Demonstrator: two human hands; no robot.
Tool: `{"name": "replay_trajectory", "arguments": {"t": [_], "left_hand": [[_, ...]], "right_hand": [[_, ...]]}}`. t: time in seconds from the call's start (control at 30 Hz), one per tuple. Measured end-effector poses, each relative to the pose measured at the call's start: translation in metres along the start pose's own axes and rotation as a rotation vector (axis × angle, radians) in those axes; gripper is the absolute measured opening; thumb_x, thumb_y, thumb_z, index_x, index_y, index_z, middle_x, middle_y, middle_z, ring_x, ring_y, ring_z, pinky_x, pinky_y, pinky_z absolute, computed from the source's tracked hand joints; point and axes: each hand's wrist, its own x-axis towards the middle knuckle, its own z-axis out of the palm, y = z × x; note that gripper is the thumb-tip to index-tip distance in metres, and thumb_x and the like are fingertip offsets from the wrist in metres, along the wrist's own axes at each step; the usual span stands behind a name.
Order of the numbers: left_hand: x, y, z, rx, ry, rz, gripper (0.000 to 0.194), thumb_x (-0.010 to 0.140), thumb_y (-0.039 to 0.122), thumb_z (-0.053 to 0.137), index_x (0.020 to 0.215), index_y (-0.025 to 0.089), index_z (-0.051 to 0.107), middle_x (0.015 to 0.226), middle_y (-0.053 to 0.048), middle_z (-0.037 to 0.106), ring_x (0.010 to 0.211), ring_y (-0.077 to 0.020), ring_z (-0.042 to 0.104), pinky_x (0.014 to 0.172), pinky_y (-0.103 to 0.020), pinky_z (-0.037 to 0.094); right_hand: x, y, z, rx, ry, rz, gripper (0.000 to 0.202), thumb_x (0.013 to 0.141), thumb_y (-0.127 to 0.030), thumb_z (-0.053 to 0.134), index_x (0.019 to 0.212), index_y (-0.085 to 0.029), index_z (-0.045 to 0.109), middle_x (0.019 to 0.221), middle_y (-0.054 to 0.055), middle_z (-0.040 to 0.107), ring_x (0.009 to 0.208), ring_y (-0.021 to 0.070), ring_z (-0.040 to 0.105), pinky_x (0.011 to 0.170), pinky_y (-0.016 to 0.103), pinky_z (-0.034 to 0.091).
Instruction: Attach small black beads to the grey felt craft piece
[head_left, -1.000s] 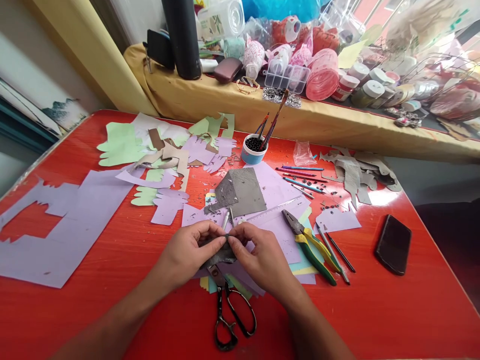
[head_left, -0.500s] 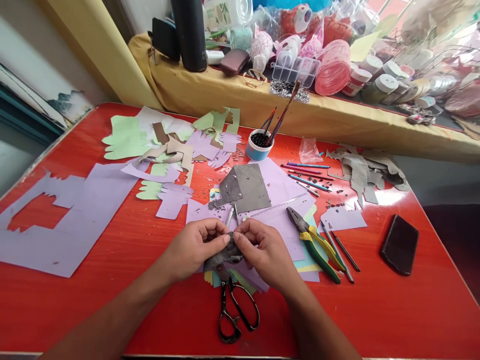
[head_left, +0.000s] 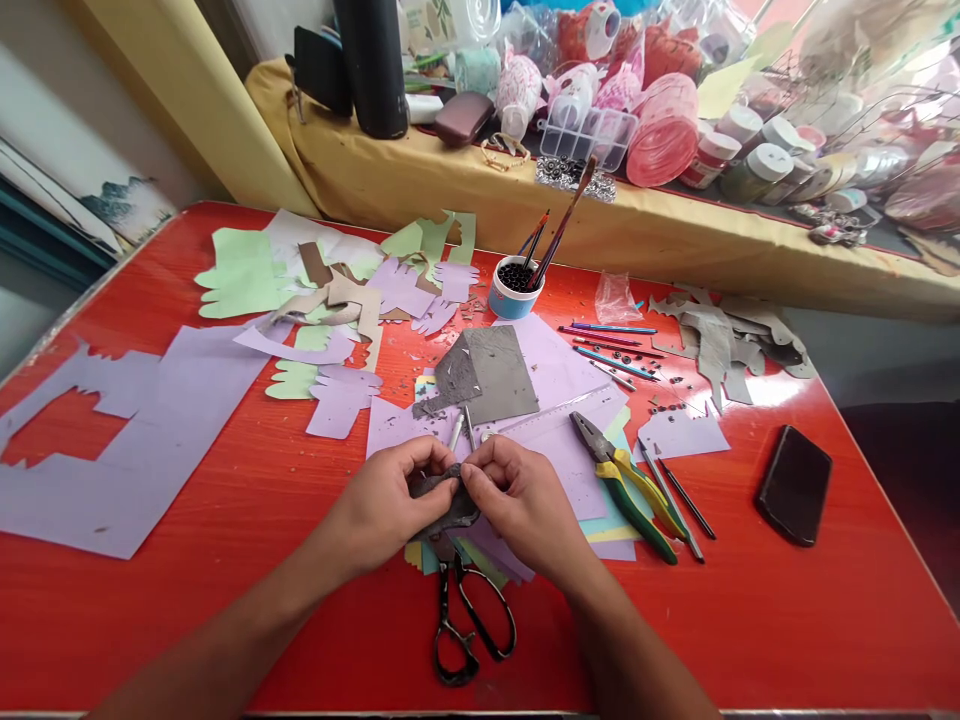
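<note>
A small dark grey piece of sheet material [head_left: 454,512] is pinched between my two hands, above the purple paper. My left hand [head_left: 401,497] is closed on its left part, thumb on top. Fingers together, my right hand [head_left: 517,495] grips its upper right edge; the fingertips of both hands almost meet. Black-handled scissors [head_left: 465,620] lie just below, their blades partly hidden under the piece. Beyond my hands, a grey sheet [head_left: 506,372] with a rough, crumbly left side rests on purple paper [head_left: 559,350]. Two thin metal tools [head_left: 469,428] point away from my fingers.
Yellow-green pliers [head_left: 626,485] and a black phone [head_left: 795,485] lie to the right. Behind stands a blue-white tub [head_left: 514,298] holding brushes. Paper cutouts [head_left: 341,395] cover the left, grey scraps [head_left: 731,335] the far right. A cluttered ledge [head_left: 450,170] borders the back.
My fingers have shifted slightly on the grey piece, and its lower edge has turned a little. The whole view has moved slightly; the other things lie as before.
</note>
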Motion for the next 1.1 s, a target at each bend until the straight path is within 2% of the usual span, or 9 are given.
{"name": "replay_trajectory", "arguments": {"t": [0.1,0.27,0.5,0.73,0.93,1.1], "left_hand": [[-0.003,0.0,0.001,0.056,0.051,0.017,0.014,0.087,0.034,0.068,0.086,0.021,0.063,0.076,0.002,0.06,0.072,-0.0149,0.055,0.062,-0.024,0.046],[-0.004,0.005,0.001,-0.184,-0.034,-0.029,0.025,0.091,0.044,0.069,0.091,0.02,0.063,0.083,0.001,0.058,0.074,-0.0164,0.058,0.061,-0.025,0.051],[-0.002,0.01,-0.001,-0.157,-0.047,0.013,0.024,0.09,0.042,0.071,0.091,0.02,0.061,0.082,0.002,0.058,0.073,-0.0142,0.055,0.063,-0.024,0.049],[-0.003,0.006,0.006,-0.05,0.069,0.045,0.019,0.086,0.035,0.069,0.086,0.021,0.057,0.078,0.003,0.055,0.075,-0.0146,0.052,0.065,-0.023,0.044],[-0.002,0.01,0.0,-0.147,-0.003,0.004,0.022,0.084,0.039,0.074,0.089,0.02,0.063,0.08,0.001,0.064,0.074,-0.0156,0.059,0.063,-0.023,0.05],[-0.004,0.014,-0.003,-0.193,0.015,-0.011,0.028,0.082,0.044,0.078,0.09,0.019,0.069,0.082,-0.003,0.069,0.075,-0.0186,0.066,0.062,-0.025,0.057]], "right_hand": [[0.002,0.001,0.001,0.047,-0.006,0.012,0.017,0.095,-0.031,0.062,0.083,-0.019,0.061,0.057,-0.007,0.048,0.052,0.0104,0.038,0.048,0.021,0.027],[0.002,0.003,0.004,0.215,-0.003,0.052,0.023,0.096,-0.04,0.064,0.084,-0.02,0.059,0.052,-0.009,0.045,0.045,0.0096,0.037,0.045,0.021,0.026],[0.0,0.0,0.006,0.274,-0.008,0.046,0.025,0.095,-0.042,0.066,0.084,-0.02,0.059,0.051,-0.01,0.044,0.044,0.0085,0.033,0.044,0.021,0.025],[0.0,0.002,0.009,0.254,-0.004,0.053,0.026,0.094,-0.043,0.066,0.084,-0.02,0.059,0.054,-0.008,0.046,0.047,0.0088,0.034,0.045,0.021,0.025],[0.001,0.002,0.007,0.291,-0.014,0.07,0.027,0.094,-0.045,0.066,0.084,-0.02,0.058,0.051,-0.01,0.044,0.042,0.0082,0.035,0.042,0.02,0.025],[0.001,0.001,0.006,0.311,-0.014,0.077,0.032,0.093,-0.049,0.068,0.083,-0.021,0.057,0.052,-0.01,0.043,0.041,0.0076,0.036,0.041,0.02,0.024]]}}
